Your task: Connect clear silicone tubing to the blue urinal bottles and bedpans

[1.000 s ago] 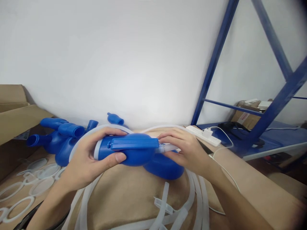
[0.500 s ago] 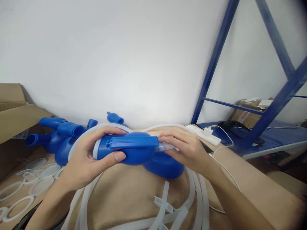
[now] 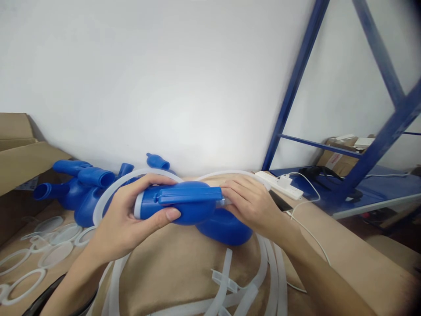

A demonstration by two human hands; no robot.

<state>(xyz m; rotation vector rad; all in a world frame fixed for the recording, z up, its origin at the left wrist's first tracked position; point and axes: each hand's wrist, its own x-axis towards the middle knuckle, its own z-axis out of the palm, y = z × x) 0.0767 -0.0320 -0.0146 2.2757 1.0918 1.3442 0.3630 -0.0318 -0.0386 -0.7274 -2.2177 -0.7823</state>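
My left hand [image 3: 126, 215] is closed around the neck of a blue plastic bottle [image 3: 187, 208] with a moulded handle, lying on its side. A whitish ring [image 3: 137, 206] circles that neck, beside my palm. At the bottle's other end, the fingers of my right hand [image 3: 248, 199] pinch a small clear plastic piece [image 3: 224, 202] by the tip of the handle. Most of this piece is hidden under the fingers. Beneath the held bottle, a second blue bottle [image 3: 226, 228] rests on the table.
Translucent hoses [image 3: 268, 272] curl over the brown table [image 3: 164, 267]. At left lie clear lids and rings [image 3: 57, 254], several blue bottles [image 3: 85, 188] and an open cardboard box [image 3: 36, 162]. A white power strip [image 3: 283, 186], a phone [image 3: 279, 201] and a blue rack [image 3: 296, 87] stand right.
The bottle has shifted slightly right with my left hand. My right fingers have closed further over the clear plastic piece, covering more of it.
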